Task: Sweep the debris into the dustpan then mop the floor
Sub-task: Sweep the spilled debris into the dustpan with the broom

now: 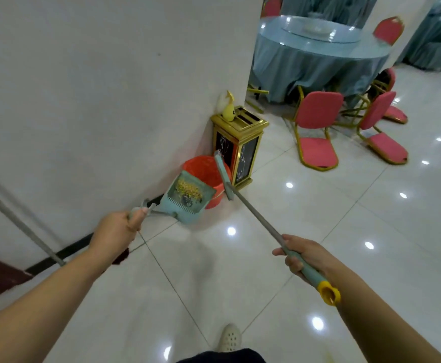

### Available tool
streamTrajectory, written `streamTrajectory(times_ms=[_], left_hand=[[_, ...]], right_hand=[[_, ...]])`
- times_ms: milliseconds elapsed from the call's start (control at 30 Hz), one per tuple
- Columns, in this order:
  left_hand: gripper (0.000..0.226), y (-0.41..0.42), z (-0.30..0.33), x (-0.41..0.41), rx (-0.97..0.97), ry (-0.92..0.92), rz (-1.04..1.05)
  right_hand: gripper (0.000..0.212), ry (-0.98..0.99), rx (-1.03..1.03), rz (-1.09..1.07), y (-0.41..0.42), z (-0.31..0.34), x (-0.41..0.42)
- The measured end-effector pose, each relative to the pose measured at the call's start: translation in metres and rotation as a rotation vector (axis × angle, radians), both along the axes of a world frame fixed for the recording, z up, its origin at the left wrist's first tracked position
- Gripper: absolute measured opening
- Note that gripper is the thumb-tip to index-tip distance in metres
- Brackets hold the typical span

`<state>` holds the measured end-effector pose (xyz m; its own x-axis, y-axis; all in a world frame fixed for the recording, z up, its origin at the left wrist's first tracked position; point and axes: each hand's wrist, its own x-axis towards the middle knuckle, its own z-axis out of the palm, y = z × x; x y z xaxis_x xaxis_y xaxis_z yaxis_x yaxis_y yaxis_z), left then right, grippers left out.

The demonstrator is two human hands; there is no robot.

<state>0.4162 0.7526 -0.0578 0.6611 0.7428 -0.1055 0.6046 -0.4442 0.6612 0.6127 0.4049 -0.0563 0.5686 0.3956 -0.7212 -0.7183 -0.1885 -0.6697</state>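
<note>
Dark clothing (220, 357) sat at the bottom edge, one pale perforated shoe (229, 337) just ahead of it on the glossy white tiled floor (319, 258). White wall (83, 87) ran along the left. Round table (316, 56) with a blue cloth stood far back, red-padded gold-framed chairs (316, 127) around it. Gold-trimmed bin (237, 145) stood at the wall corner with a yellow spray bottle (228, 108) on top. Orange bucket (207, 176) stood on the floor against the bin. Thin grey pole (17, 218) leaned at far left.

Right hand (302, 254) was wrapped round the teal grip of the broom (253, 213); the shaft ran up-left, brush head raised over the bucket rim. Left hand (121, 229) was clenched on the handle of the dustpan (186, 197), thumb on top. Pan was lifted and tilted up in front of the bucket. Yellowish debris (189, 189) lay inside the pan.
</note>
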Motion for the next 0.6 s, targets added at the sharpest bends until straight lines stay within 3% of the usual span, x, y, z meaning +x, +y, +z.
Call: streamTrajectory(times_ms=[333, 600], left_hand=[[0.053, 0.030, 0.010, 0.156, 0.320, 0.278, -0.209], [0.068, 0.079, 0.024, 0.239, 0.468, 0.436, -0.410]], right_hand=[[0.041, -0.073, -0.058, 0.152, 0.027, 0.010, 0.134], [0.039, -0.019, -0.048, 0.067, 0.051, 0.018, 0.167]])
